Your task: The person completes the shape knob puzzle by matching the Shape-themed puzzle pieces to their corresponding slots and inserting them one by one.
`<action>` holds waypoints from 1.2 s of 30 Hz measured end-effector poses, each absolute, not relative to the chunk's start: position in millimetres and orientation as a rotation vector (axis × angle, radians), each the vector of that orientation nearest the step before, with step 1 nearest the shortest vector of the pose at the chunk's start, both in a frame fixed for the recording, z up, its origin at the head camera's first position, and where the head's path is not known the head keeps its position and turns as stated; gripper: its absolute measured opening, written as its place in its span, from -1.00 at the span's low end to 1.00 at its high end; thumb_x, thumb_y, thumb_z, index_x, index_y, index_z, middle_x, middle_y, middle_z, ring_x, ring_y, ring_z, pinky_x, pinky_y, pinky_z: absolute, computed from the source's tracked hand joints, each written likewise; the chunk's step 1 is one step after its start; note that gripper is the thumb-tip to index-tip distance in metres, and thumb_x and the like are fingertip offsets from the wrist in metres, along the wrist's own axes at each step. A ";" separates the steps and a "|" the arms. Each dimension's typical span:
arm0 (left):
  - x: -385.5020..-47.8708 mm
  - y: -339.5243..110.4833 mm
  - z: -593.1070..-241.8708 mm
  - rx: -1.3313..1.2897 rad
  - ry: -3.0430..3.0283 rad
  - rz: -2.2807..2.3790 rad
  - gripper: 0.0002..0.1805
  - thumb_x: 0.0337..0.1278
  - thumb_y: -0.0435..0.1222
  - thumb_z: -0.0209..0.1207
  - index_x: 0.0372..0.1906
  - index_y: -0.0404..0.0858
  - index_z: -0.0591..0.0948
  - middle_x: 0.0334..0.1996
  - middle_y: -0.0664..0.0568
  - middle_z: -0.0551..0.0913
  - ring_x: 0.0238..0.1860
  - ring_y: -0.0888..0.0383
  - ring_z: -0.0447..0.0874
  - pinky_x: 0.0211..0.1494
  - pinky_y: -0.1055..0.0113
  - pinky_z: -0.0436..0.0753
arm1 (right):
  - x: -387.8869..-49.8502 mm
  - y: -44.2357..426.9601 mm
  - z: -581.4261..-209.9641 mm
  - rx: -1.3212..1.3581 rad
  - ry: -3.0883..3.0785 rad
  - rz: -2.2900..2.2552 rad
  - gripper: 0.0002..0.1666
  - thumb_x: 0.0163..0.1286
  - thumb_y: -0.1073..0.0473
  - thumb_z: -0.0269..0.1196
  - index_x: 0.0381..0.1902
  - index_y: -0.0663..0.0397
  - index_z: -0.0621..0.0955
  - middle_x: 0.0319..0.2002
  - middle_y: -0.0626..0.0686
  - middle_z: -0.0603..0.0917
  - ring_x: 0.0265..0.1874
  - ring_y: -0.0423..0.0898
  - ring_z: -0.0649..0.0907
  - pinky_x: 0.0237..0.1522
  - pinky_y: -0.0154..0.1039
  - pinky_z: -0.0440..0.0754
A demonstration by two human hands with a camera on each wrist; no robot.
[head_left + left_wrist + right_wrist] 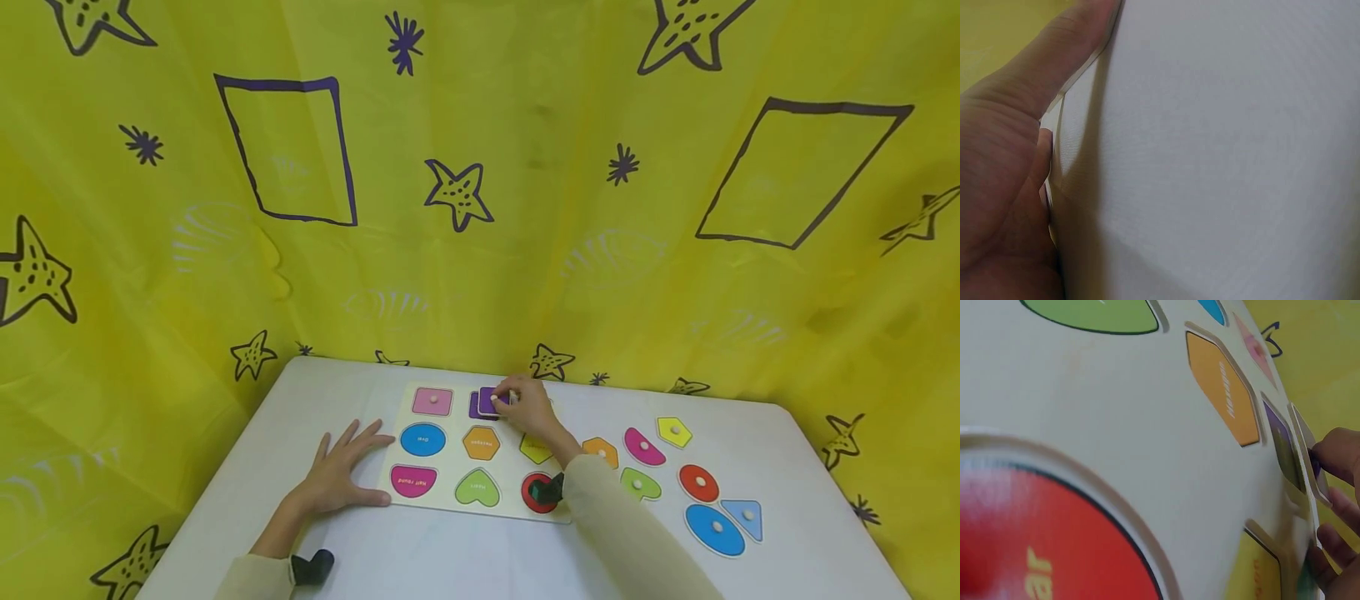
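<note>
My right hand (531,410) pinches a purple square puzzle piece (485,406) by its small knob. The piece hovers just over the purple recess (473,408) in the back row of a cream shape puzzle board (450,458), offset a little to the right. In the right wrist view the piece (1302,431) is tilted and apart from the recess (1282,440). My left hand (336,477) rests spread at the board's left side, its thumb touching the front left corner. A pink knobbed piece (432,402) sits in the board's back left recess.
Right of the board lie loose knobbed pieces: an orange hexagon (602,451), magenta half round (642,450), yellow pentagon (673,434), green heart (647,488), red circle (697,487), blue oval (712,537) and light blue triangle (752,525). A yellow curtain (480,275) hangs behind the white table (300,400).
</note>
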State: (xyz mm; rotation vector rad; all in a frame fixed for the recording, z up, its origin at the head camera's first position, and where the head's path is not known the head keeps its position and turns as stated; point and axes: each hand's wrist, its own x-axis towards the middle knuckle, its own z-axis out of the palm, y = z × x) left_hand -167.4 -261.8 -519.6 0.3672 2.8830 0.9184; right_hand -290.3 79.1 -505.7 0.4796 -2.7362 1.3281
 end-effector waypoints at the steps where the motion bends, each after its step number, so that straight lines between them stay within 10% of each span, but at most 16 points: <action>1: -167.4 -261.6 -519.5 0.367 2.885 0.915 -0.01 -0.26 0.19 0.56 0.41 -0.01 0.53 0.58 -0.15 0.24 0.61 -0.35 -0.16 0.47 -0.47 -0.43 | -290.5 76.7 -507.1 0.489 -2.735 1.312 -0.94 0.32 0.29 0.41 -0.27 0.14 0.80 -0.05 0.13 0.73 0.10 0.15 0.59 0.30 0.19 0.43; 36: -165.5 -260.6 -516.1 0.380 2.886 0.922 -0.02 -0.27 0.17 0.56 0.41 -0.01 0.53 0.57 -0.17 0.25 0.60 -0.38 -0.14 0.46 -0.50 -0.40 | -288.6 59.4 -521.0 0.365 -2.812 1.158 -0.95 0.28 0.15 0.47 -0.29 -0.05 0.82 0.09 0.09 0.65 0.15 0.18 0.45 0.21 0.17 0.40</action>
